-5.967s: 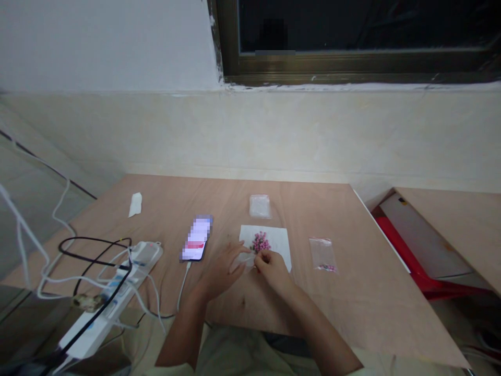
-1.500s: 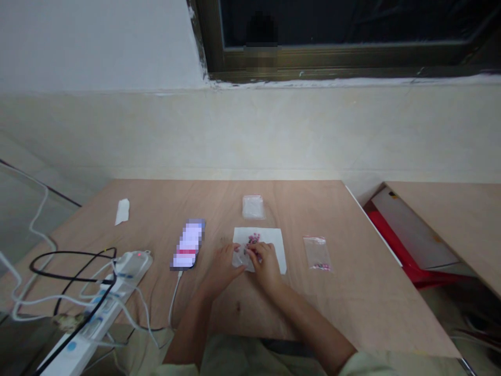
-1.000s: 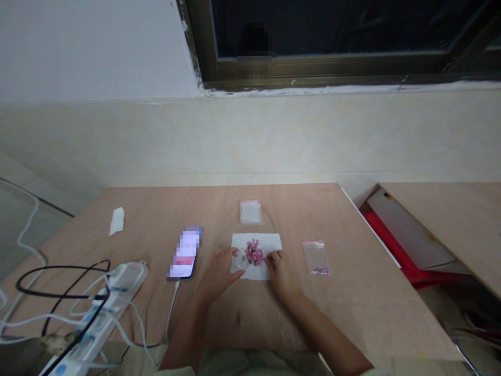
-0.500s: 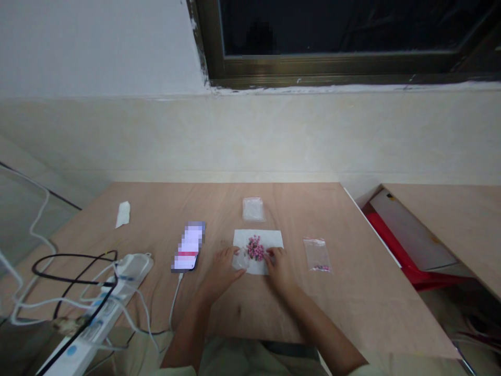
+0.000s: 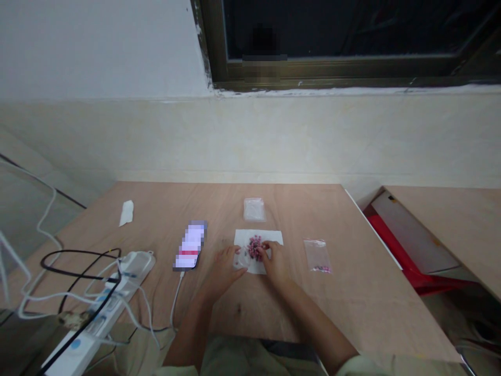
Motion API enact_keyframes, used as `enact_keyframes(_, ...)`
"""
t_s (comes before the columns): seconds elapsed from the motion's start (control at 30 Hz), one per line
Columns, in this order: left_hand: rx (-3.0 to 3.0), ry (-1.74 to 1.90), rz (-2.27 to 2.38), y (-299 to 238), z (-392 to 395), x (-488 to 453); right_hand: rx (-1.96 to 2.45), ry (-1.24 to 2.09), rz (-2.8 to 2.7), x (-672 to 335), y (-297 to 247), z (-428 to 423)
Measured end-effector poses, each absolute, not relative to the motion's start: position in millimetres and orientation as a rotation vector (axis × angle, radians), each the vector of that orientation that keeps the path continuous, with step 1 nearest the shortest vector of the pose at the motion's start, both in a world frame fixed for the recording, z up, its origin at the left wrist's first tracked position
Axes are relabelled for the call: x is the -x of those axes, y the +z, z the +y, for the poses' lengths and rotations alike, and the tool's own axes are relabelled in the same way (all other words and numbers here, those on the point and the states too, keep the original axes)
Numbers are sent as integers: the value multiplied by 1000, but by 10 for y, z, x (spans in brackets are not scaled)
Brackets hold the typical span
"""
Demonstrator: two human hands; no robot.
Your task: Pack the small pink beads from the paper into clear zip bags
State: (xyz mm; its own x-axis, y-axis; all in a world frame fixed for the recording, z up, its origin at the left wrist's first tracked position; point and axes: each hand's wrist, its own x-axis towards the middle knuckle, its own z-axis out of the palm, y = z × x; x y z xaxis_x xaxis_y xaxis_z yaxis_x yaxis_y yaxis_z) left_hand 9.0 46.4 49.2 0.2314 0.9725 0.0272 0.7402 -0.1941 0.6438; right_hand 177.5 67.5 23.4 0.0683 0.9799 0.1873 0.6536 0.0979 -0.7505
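Note:
A white sheet of paper [image 5: 274,236] lies on the wooden table [image 5: 219,203] with a small heap of pink beads [image 5: 254,244] on it. My right hand [image 5: 275,262] rests on the sheet with its fingertips pinched at the heap's right edge. My left hand [image 5: 221,266] sits at the sheet's left edge, its fingers closed on a small clear plastic bag [image 5: 241,259]. What the right fingertips pinch is too small to make out.
A phone [image 5: 190,245] on a white cable lies left of the sheet. A clear bag [image 5: 254,209] sits behind the sheet, another bag with pink beads [image 5: 317,255] to the right. A power strip [image 5: 105,305] with tangled cords is at the left, a white scrap [image 5: 126,212] further back.
My right hand drew away from the small bag to the right side of the bead heap and has now moved in onto the beads. The left hand stays on the small bag.

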Motion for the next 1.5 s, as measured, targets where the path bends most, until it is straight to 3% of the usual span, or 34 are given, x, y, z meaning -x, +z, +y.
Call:
enact_keyframes(0.2, -1999, 635, 1574, 491, 526, -34, 1772, 548, -1768, -1889, 8, 821)
enact_keyframes(0.67, -2007, 562, 1592, 507, 442, -30, 1874, 493, -1920, -1888, 26, 855)
enact_keyframes(1.13, -1969, 732, 1522, 543, 517, -46, 1658, 814, -1407, -2050, -18, 861)
enact_keyframes(1.5, -1956, 751, 1494, 458, 612, -112, 1396, 1081, -1391, -1791, 530, 777)
